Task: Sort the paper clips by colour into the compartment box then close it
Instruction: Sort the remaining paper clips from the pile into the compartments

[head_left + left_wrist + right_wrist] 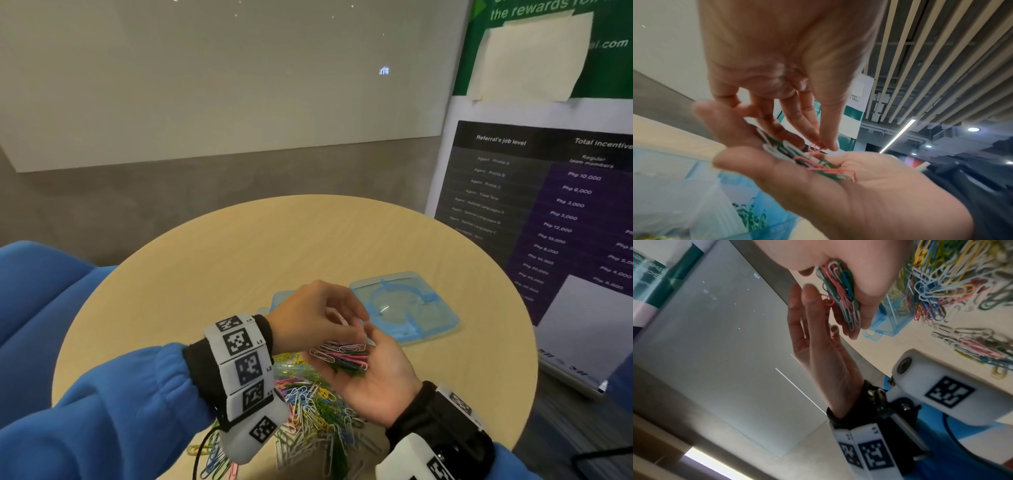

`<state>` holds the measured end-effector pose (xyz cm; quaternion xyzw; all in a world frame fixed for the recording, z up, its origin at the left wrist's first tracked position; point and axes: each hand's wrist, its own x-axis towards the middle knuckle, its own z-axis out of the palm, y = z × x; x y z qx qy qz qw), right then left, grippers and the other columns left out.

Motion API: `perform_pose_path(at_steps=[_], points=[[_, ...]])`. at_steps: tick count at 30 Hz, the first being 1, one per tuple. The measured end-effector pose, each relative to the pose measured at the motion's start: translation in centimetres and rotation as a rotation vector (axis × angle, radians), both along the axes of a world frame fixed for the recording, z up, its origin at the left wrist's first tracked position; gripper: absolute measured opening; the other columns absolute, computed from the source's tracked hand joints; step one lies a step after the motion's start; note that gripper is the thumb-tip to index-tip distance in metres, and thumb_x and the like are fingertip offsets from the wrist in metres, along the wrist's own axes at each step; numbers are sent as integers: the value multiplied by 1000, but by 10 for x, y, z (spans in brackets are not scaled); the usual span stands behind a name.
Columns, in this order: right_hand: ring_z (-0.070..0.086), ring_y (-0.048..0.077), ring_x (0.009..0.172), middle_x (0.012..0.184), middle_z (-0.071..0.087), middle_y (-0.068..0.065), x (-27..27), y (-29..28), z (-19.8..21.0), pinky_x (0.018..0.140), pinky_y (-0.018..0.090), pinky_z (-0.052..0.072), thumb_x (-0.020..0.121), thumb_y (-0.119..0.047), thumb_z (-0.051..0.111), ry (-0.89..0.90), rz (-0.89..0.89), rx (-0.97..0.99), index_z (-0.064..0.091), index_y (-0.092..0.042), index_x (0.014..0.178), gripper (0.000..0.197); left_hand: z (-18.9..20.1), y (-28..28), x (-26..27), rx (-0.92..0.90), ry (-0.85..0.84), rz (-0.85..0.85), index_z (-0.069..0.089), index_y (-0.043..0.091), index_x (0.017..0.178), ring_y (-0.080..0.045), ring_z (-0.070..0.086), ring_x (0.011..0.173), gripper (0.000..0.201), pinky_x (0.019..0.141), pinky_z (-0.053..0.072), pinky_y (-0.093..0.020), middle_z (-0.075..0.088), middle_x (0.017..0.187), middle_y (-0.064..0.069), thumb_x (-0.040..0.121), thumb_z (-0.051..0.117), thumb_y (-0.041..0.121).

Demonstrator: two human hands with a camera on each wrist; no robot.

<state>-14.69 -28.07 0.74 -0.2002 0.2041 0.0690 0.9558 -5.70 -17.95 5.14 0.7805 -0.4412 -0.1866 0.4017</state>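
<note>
My right hand (pixel 383 380) lies palm up over the table and carries a bunch of pink, white and green paper clips (pixel 342 356) (pixel 818 165) (pixel 840 288). My left hand (pixel 359 329) reaches down from above and pinches one pink clip (pixel 817 147) between thumb and fingertip at the edge of that bunch. A pile of mixed loose clips (pixel 315 418) (pixel 941 280) lies under both wrists. The light blue compartment box (pixel 890 318) is mostly hidden beneath my hands; green clips (pixel 752 217) show in one compartment, yellow ones in another. Its lid (pixel 404 308) lies open to the right.
The round wooden table (pixel 274 246) ends just behind the lid. A blue chair (pixel 34 291) stands at the left, and a printed banner stand (pixel 548 205) rises close to the table's right edge. More loose clips (pixel 972 347) are scattered at the near edge.
</note>
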Motion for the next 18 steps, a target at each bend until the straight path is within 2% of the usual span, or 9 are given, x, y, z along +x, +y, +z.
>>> perform_pose_path(at_steps=[3,6,10,13,16,18], points=[[54,41,123,126,59,30,0,-2,0,107,49,39,101,-51,35,20,10,49,58,7,126,67,7,-1,7,-25,80,86,72,12,97,-13,71,68,17,58,54,-22,75,84,-1,82,79,14],[58,43,118,125,59,32,-2,-3,-2,109,46,36,99,-57,29,13,46,73,54,14,126,80,13,-6,22,-23,-81,159,72,14,93,-7,70,69,13,68,55,-22,76,81,2,82,78,13],[55,42,122,125,59,32,-1,-5,-3,108,45,36,100,-55,29,23,27,79,53,14,128,78,18,-15,40,5,-135,238,72,15,96,-11,72,77,15,78,57,-26,76,86,4,82,78,14],[54,42,121,124,59,33,-1,-6,0,106,45,37,99,-55,30,14,18,79,55,16,125,79,15,-15,36,119,-246,200,74,23,94,-7,69,81,11,84,56,-32,74,89,10,84,77,24],[64,43,104,117,63,33,0,-9,0,102,49,43,99,-55,33,17,-15,50,62,17,113,79,12,-5,20,262,-316,142,74,31,86,0,66,72,9,76,57,-33,73,86,12,83,74,40],[64,42,97,116,63,33,1,-10,-1,92,54,49,99,-55,35,24,-48,46,62,17,109,77,9,5,13,307,-398,105,74,34,88,-2,63,79,18,75,54,-32,69,91,12,80,73,50]])
